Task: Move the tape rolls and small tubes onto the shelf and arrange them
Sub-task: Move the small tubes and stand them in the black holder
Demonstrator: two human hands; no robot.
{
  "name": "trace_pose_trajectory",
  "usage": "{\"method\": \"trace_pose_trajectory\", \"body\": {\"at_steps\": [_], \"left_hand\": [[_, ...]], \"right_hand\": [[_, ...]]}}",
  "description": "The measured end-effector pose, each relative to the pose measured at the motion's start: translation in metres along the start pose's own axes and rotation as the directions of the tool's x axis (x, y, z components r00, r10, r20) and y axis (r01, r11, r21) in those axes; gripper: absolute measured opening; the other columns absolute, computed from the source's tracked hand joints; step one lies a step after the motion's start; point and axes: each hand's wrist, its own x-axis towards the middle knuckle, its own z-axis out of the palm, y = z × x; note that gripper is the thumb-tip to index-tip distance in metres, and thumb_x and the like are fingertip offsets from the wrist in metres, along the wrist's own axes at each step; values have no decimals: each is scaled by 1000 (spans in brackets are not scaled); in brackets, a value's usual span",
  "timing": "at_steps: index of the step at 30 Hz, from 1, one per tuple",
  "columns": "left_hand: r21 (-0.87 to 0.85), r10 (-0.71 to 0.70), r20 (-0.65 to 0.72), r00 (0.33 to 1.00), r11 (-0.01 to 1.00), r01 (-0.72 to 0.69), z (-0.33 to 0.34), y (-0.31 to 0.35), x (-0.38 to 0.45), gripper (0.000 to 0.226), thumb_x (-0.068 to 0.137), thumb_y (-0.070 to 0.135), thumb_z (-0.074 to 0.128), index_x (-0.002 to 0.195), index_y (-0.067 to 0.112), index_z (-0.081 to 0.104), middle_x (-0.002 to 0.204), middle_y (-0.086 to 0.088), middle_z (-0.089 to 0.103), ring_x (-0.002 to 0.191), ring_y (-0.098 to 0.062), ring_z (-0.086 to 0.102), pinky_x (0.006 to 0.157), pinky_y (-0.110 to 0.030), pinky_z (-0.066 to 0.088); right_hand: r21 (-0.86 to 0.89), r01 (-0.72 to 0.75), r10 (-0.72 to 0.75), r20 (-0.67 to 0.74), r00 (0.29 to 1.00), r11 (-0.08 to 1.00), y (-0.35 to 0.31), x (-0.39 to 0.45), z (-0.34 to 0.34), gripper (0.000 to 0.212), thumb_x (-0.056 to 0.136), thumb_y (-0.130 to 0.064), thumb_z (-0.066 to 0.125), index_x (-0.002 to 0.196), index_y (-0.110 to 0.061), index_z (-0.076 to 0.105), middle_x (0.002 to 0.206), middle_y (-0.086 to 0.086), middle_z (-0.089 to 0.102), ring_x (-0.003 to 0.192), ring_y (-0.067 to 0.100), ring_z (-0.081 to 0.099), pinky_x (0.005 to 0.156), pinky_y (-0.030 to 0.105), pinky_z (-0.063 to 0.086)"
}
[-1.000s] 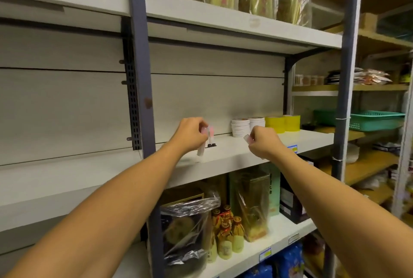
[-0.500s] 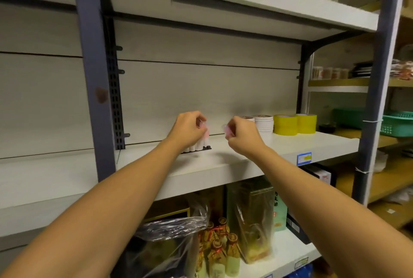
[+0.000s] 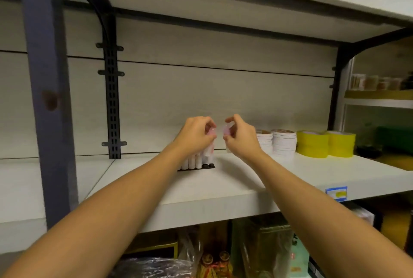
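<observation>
A row of small white tubes [image 3: 194, 162] stands upright in a black holder [image 3: 196, 167] on the white shelf [image 3: 234, 190], near its back panel. The left hand [image 3: 194, 135] is curled over the top of this row and pinches one pink-capped tube [image 3: 209, 148] at its right end, while the right hand [image 3: 240, 138], just beside it and apart, pinches a second pink-capped tube [image 3: 227, 131] in thumb and fingertips. Further right on the same shelf stand two stacks of white tape rolls [image 3: 283, 143] and, beyond them, two stacks of yellow tape rolls [image 3: 326, 143].
</observation>
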Motion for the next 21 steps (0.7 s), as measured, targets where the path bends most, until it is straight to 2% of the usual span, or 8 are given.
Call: {"method": "trace_pose_trajectory", "body": {"at_steps": [6, 11, 15, 19, 21], "left_hand": [[119, -64, -26, 998, 991, 67, 11, 0, -5, 27, 86, 20, 73, 112, 11, 71, 102, -5, 70, 95, -18, 64, 89, -31, 51], [225, -139, -47, 989, 963, 146, 14, 2, -11, 29, 86, 23, 73, 112, 12, 70, 103, -4, 70, 96, -19, 64, 87, -31, 51], [342, -142, 10, 990, 931, 130, 15, 11, -16, 32, 85, 19, 70, 115, 9, 69, 110, -9, 67, 104, -25, 63, 91, -37, 51], [428, -163, 30, 986, 894, 135, 16, 15, -16, 31, 88, 24, 67, 116, 12, 67, 113, -5, 62, 107, -25, 60, 89, -42, 51], [472, -167, 45, 985, 872, 127, 17, 16, -17, 31, 90, 27, 66, 117, 12, 67, 116, -4, 60, 108, -24, 58, 90, -40, 50]], "right_hand": [[106, 78, -80, 11, 997, 991, 25, 7, 12, 30, 82, -5, 68, 108, -17, 59, 78, 3, 65, 76, 25, 62, 74, 39, 51], [227, 89, -105, 57, 993, 970, 34, 4, 16, 29, 84, -4, 69, 109, -14, 59, 82, 1, 64, 75, 20, 61, 73, 32, 49], [293, 77, -106, 86, 991, 953, 31, 2, 18, 31, 83, -3, 69, 108, -17, 57, 80, -1, 61, 69, 12, 56, 68, 25, 45], [315, 91, -128, 102, 986, 945, 26, -1, 19, 32, 83, 1, 68, 109, -14, 57, 82, 4, 63, 72, 20, 58, 72, 33, 50], [313, 96, -133, 101, 986, 945, 27, 0, 21, 32, 83, 1, 68, 109, -14, 57, 83, 5, 63, 74, 20, 59, 73, 31, 49]]}}
